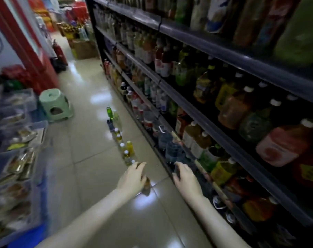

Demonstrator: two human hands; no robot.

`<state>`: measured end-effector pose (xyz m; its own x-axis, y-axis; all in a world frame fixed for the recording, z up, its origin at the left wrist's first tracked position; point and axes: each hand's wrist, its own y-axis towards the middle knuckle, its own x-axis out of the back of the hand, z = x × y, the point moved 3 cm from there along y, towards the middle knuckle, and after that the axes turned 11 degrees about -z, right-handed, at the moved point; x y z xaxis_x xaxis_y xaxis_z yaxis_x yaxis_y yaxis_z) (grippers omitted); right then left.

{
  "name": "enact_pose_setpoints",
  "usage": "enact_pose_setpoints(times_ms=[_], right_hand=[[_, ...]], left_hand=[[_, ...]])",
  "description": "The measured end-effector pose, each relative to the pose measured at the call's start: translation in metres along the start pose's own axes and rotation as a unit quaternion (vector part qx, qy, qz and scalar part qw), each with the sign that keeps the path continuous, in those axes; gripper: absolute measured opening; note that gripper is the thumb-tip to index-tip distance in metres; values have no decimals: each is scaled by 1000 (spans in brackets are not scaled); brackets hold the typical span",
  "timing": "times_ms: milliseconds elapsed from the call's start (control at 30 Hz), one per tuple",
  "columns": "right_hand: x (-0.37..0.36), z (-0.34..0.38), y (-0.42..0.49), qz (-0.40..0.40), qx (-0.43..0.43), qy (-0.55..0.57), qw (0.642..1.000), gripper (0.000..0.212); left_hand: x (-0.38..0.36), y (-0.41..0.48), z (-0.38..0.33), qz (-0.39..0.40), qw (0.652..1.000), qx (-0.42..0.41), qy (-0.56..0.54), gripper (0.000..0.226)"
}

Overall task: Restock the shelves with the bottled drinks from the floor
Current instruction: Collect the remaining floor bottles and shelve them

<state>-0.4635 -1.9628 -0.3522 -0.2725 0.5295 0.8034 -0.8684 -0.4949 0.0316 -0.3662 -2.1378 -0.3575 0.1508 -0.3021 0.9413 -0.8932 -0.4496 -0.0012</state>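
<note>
Two hands reach down into a shop aisle, as I see it through the head camera.

- **Left hand** [132, 178]: the fingers are curled around a brown bottle [147, 186], gripping it from above. Only the bottle's lower part shows past the palm, and it is blurred. I cannot tell whether its base touches the floor [91, 158].
- **Right hand** [186, 178]: it is stretched to the front edge of the lowest level of the shelves [223, 49], with the fingers bent downward and close together. Something dark lies under them. I cannot tell whether the hand holds it or only rests there.
- **Row of bottles** [124, 147]: this stock stands upright on the floor, in a line running away from the left hand and parallel to the foot of the shelves, just beside it. Most have yellow contents and white caps. A green bottle [109, 111] stands at the far end.
- **Shelves**: they fill the right side of the view, and every level I can see is packed with bottled drinks. Large clear water jugs [173, 149] sit on the lowest level just beyond the right hand.
- **Across the aisle**: a pale green stool [54, 102] stands on the floor. Racks of packaged goods [17, 158] line the left edge.
</note>
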Motion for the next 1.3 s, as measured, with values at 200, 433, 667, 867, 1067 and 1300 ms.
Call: enact_pose_setpoints(times_ms=[200, 433, 667, 867, 1067, 1300], right_hand=[[-79, 17, 84, 91, -17, -49, 994, 46], [-168, 0, 181, 169, -61, -67, 981, 45], [-320, -72, 251, 258, -78, -110, 957, 45], [-500, -159, 264, 352, -46, -164, 920, 51], [-630, -222, 265, 422, 67, -254, 868, 55], [-635, -213, 259, 401, 121, -271, 867, 44]], left_hand=[[3, 66, 89, 37, 999, 40, 2, 51], [-53, 152, 155, 77, 994, 80, -17, 42], [-184, 221, 235, 96, 983, 128, -91, 49], [-336, 248, 308, 114, 985, 106, -73, 59], [-449, 246, 362, 104, 989, 74, -70, 47], [-458, 243, 368, 152, 982, 47, -104, 71]])
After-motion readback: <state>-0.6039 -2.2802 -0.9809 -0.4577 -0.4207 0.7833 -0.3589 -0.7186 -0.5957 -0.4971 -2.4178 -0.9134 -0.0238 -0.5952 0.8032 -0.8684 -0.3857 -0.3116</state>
